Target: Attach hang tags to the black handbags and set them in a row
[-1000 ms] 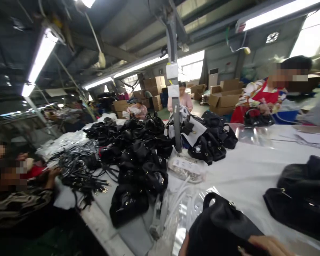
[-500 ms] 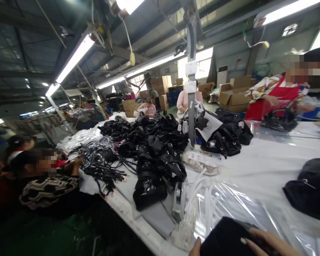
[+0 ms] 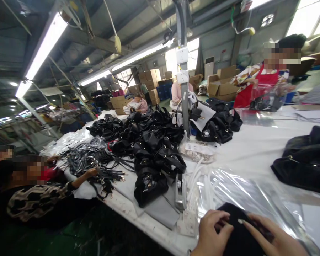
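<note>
Black bag (image 3: 242, 234) is at the near edge of the surface (image 3: 249, 154), just before the clear plastic sheets (image 3: 236, 186). The right hand (image 3: 276, 234) has its grip closed on the right side; the left hand (image 3: 213, 233) curls at the left side, but whether it pinches fabric I cannot tell. It seems light and soft, so supporting both sides should suit.

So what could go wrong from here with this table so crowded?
The clear plastic sheets lie right by the black bag at your hands, so they might crease or slide if brushed. The tangled black straps reach the edge of the white table; one could snag or slip off.
</note>
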Tool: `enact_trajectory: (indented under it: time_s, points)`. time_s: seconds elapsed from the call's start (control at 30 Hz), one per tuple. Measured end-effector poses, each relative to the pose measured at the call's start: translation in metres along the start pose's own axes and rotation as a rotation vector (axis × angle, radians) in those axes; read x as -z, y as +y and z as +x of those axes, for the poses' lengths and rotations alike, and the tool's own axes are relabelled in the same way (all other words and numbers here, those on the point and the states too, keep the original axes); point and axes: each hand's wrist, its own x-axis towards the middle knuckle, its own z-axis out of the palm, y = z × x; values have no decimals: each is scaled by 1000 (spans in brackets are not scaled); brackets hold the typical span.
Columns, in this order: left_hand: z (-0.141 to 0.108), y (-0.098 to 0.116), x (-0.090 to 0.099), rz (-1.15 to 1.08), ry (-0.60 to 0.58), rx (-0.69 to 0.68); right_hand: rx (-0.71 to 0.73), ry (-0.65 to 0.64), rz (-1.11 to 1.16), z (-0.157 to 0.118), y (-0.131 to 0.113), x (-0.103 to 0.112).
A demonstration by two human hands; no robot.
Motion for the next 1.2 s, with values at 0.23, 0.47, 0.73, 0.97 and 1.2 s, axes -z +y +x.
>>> enact_trajectory:
  time_s: [0.23,0.47,0.73,0.97,1.2]
  points:
    - [19,-16,-15,93,-57,-72,-134,-43,-37,-1,7,-14]
    - [37,-17,-17,48,-98,-84,-251,-156,70,11,-7,-9]
    - [48,-10,-11,128,-170,-104,-258,-147,157,7,-8,-10]
    - [58,-4,-5,610,-384,-254,-296,-145,164,0,10,-18]
    - [41,-8,10,296,-497,-184,-304,-122,135,3,19,-16]
